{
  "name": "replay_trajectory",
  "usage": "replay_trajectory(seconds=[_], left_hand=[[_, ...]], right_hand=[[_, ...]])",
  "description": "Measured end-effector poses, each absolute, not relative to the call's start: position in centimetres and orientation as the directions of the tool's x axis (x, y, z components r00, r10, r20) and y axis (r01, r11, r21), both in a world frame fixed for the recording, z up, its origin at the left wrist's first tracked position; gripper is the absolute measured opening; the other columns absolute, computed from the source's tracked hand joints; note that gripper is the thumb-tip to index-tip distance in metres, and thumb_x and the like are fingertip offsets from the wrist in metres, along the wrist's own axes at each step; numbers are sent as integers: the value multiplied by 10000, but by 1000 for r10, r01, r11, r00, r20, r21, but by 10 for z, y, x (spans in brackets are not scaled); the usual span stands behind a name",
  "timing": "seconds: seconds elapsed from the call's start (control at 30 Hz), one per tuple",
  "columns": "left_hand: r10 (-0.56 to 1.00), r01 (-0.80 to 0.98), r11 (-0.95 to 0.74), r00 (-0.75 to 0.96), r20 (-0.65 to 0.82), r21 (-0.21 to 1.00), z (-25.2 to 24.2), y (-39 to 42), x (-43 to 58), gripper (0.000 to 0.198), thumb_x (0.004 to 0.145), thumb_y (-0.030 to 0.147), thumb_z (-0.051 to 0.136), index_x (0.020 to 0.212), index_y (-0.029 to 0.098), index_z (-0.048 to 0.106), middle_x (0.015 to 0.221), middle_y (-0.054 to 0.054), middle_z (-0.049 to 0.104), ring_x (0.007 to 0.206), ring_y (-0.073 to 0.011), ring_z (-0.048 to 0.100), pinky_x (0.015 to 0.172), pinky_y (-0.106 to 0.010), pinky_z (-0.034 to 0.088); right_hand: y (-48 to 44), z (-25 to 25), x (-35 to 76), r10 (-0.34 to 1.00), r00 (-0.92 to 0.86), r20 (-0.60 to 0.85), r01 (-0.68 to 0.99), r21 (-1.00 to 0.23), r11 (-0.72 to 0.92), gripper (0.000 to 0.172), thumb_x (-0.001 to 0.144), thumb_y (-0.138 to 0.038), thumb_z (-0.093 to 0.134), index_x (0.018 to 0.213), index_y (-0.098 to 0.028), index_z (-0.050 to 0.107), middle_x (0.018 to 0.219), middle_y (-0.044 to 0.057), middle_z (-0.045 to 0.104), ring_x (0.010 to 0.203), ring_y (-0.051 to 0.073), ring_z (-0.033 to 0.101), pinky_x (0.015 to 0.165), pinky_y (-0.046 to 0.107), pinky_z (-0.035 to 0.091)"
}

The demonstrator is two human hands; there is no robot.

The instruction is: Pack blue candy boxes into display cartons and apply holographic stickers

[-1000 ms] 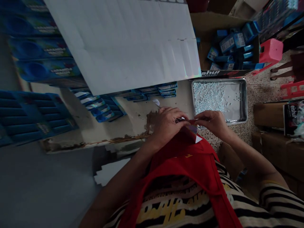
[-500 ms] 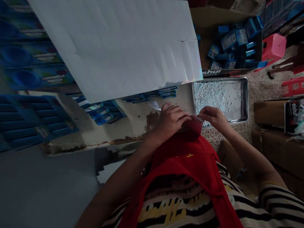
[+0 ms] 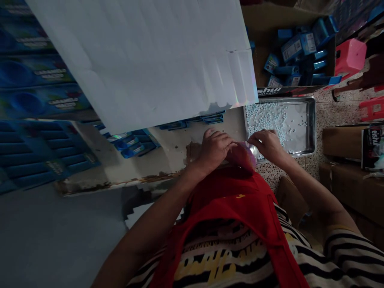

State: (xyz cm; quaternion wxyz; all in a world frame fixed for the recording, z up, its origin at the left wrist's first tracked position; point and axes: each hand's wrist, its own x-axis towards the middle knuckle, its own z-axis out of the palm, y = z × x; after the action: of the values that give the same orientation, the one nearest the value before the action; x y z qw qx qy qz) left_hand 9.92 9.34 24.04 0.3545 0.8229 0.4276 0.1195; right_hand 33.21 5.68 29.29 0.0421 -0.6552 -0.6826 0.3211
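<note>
In front of the red apron (image 3: 228, 186), a thin, shiny see-through plastic bag (image 3: 244, 157) is stretched between both hands, and red shows through it. My left hand (image 3: 216, 148) pinches its left side, with the thumb and fingers closed at its upper edge. Closed at the fingertips, my right hand (image 3: 267, 145) grips the upper right corner. Just beyond my right hand lies a metal tray (image 3: 313, 126) of small pale blue and white balls (image 3: 264, 116). The fingertips partly hide the bag's upper edge.
A white sheet (image 3: 168, 60) covers much of the table (image 3: 171, 150), with blue packs (image 3: 132, 146) beneath its edge. Blue boxes (image 3: 33, 148) are stacked at left. An open carton (image 3: 270, 91) of small blue boxes stands behind the tray. Pink stools (image 3: 349, 58) and cartons (image 3: 342, 142) are at right.
My right hand has moved slightly up, still pinching the bag. The bag's surface has spread and now catches more light. The left hand stays nearly in place.
</note>
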Motion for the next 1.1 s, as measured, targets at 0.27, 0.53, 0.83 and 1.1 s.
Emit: replay_trajectory(seconds=[0.27, 0.53, 0.83, 1.1], left_hand=[[765, 608, -378, 630, -134, 698, 243, 104, 100, 167, 983, 243, 689, 1033, 291, 840, 1001, -64, 813, 1044, -279, 712, 1166, -526, 385], [701, 626, -431, 686, -195, 650, 223, 110, 86, 202, 1011, 293, 645, 924, 216, 811, 929, -98, 793, 940, -261, 715, 921, -404, 488], [814, 637, -342, 568, -120, 690, 239, 106, 76, 258, 937, 258, 766, 1193, 274, 795, 1189, -77, 816, 1151, -292, 720, 1238, -520, 347], [854, 634, -262, 503, -131, 728, 225, 107, 56, 134, 975, 288, 713, 992, 254, 841, 992, -68, 814, 985, -254, 740, 954, -373, 544]], right_hand=[[66, 292, 312, 930, -243, -277, 902, -418, 111, 296, 1086, -329, 558, 991, -259, 830, 979, 55, 818, 1068, 261, 634, 1156, 470, 237], [69, 280, 309, 919, -285, -271, 889, -434, 147, 235, 1073, -342, 600, 1116, -296, 826, 1049, 41, 831, 1118, 270, 633, 1225, 505, 171], [78, 264, 307, 908, -239, -344, 870, -491, 42, 225, 1043, -316, 626, 972, -267, 834, 941, 25, 829, 968, 230, 688, 1169, 461, 251], [79, 263, 306, 891, -269, -365, 874, -482, 66, 234, 1047, -310, 605, 1044, -286, 838, 995, 26, 844, 999, 246, 719, 1218, 507, 209]])
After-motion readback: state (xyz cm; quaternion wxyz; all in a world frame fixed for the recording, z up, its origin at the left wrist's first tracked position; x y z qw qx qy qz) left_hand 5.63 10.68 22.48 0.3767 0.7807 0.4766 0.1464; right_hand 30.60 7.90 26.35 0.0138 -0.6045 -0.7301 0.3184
